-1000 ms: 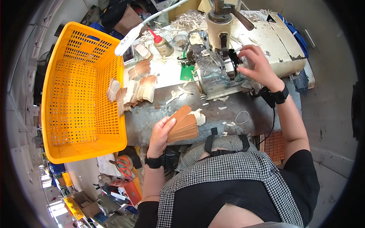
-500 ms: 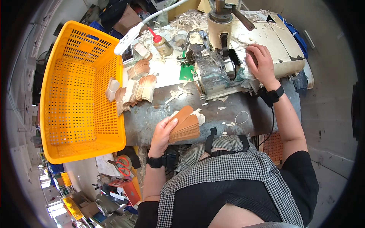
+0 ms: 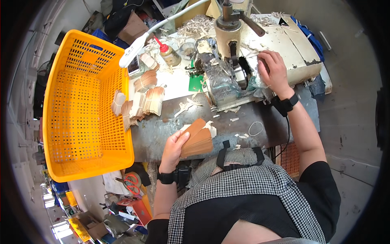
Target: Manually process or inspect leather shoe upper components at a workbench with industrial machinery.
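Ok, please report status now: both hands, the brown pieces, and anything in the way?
Left hand grips stack of brown pieces at bench edge. Right hand rests on machine. Loose scraps and rubber band between them.

The basket (image 3: pixel 85 105) is bright orange-yellow with a perforated grid. The stack of leather pieces (image 3: pixel 198 139) is tan-brown. The machine (image 3: pixel 280 44) is chipped cream. The worktop (image 3: pixel 162 136) is dull grey. The apron (image 3: pixel 248 191) is black-and-white checked.

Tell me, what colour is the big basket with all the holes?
The basket is bright orange-yellow, seen best in the head view.
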`<act>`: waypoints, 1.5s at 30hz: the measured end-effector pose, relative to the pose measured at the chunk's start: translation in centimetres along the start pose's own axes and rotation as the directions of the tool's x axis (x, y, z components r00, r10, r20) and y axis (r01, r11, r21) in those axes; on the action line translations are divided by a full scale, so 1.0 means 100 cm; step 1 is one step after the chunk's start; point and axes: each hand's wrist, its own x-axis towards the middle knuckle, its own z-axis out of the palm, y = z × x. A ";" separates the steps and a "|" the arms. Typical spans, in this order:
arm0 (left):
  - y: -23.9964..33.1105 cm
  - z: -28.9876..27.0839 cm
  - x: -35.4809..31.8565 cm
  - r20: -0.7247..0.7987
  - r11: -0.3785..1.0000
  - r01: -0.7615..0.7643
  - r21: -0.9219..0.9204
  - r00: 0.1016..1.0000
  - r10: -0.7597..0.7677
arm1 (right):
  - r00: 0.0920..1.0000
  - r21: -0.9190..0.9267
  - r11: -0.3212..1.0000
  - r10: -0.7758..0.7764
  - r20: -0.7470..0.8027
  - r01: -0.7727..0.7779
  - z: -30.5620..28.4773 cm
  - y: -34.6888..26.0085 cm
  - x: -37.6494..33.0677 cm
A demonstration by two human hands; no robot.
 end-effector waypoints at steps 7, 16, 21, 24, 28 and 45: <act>0.003 0.001 0.001 0.022 1.000 0.003 0.002 1.000 -0.003 | 1.000 0.000 1.000 0.010 0.001 -0.010 -0.001 -0.003 0.001; -0.004 0.001 0.007 0.037 0.999 -0.038 -0.014 0.999 0.039 | 1.000 -0.010 1.000 0.018 -0.001 -0.018 -0.001 -0.004 0.001; -0.003 0.002 0.006 0.042 0.999 -0.037 -0.016 0.998 0.038 | 1.000 -0.015 1.000 0.025 0.003 -0.025 0.000 -0.004 0.001; 0.002 0.003 0.008 0.061 1.000 -0.019 -0.001 0.998 0.019 | 1.000 -0.015 0.999 0.030 -0.004 -0.030 0.000 -0.004 0.000; 0.013 0.003 0.018 0.113 0.989 -0.110 0.098 0.989 0.099 | 1.000 -0.014 1.000 0.027 0.002 -0.027 0.000 -0.004 0.000; 0.096 0.051 0.097 0.358 0.925 -0.248 0.286 0.924 0.137 | 0.984 0.289 0.957 -0.018 0.180 -0.035 -0.029 -0.032 -0.011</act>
